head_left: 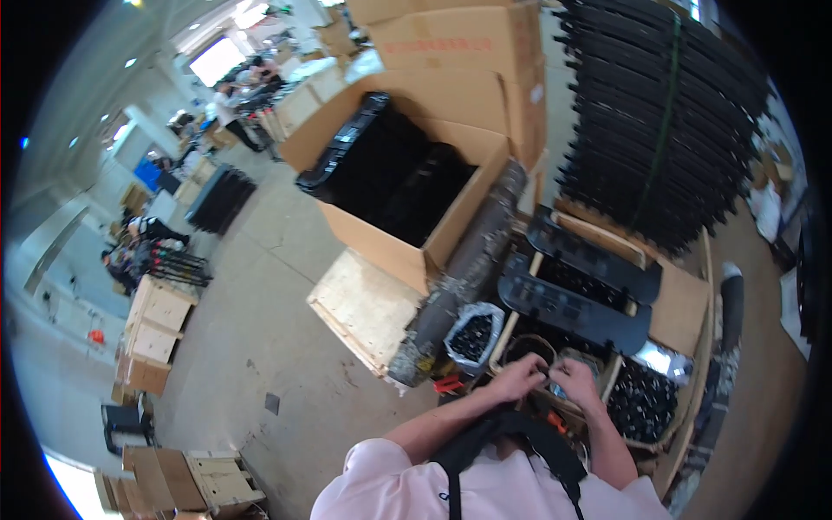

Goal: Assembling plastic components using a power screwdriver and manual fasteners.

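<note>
My left hand (518,378) and my right hand (574,381) are close together over the near part of a wooden bench, fingertips curled in toward each other. Both look pinched; anything between the fingers is too small to make out. Just beyond my left hand sits a round bin (530,347). A clear bag of small parts (555,390) lies between and below the hands. To the right, a box of small black parts (643,400) stands by my right forearm. Left of my left hand is a plastic-lined bag of black parts (474,334).
Two long black panels (576,305) lie across the bench. Left of it stands an open cardboard box (381,227) with black moulded pieces, on a wooden crate (368,303). A tall strapped stack of black panels (659,121) rises behind. Several people work far left.
</note>
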Demonstrator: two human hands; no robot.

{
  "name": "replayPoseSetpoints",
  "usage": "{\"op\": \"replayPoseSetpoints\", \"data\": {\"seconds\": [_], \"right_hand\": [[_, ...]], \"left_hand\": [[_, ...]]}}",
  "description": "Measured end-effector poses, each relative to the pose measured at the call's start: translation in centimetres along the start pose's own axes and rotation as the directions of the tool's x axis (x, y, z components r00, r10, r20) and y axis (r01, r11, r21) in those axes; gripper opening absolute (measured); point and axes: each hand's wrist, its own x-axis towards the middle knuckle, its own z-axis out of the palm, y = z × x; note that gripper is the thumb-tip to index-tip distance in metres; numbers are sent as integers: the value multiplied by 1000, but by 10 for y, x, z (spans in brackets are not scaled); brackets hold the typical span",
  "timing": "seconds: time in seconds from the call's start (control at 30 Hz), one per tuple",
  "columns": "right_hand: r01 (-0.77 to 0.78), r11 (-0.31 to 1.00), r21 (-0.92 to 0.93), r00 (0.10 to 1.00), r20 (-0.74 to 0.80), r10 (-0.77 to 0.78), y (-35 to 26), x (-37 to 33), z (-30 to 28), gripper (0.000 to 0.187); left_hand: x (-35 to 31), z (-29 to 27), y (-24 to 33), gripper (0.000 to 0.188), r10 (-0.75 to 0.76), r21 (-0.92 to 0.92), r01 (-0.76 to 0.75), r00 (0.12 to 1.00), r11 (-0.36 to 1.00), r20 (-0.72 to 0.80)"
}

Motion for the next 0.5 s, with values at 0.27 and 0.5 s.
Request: {"op": "replayPoseSetpoints", "data": {"seconds": [0.27, 0.5], "right_hand": [[98, 991, -88, 980, -167, -111, -20, 47, 3, 27], [129, 967, -220, 943, -274, -189, -41, 103, 10, 22]], "left_hand": [[38, -54, 23, 32, 135, 291, -106, 987, 951, -83], [85, -90, 29, 29, 157, 539, -75, 982, 839, -109]]}}
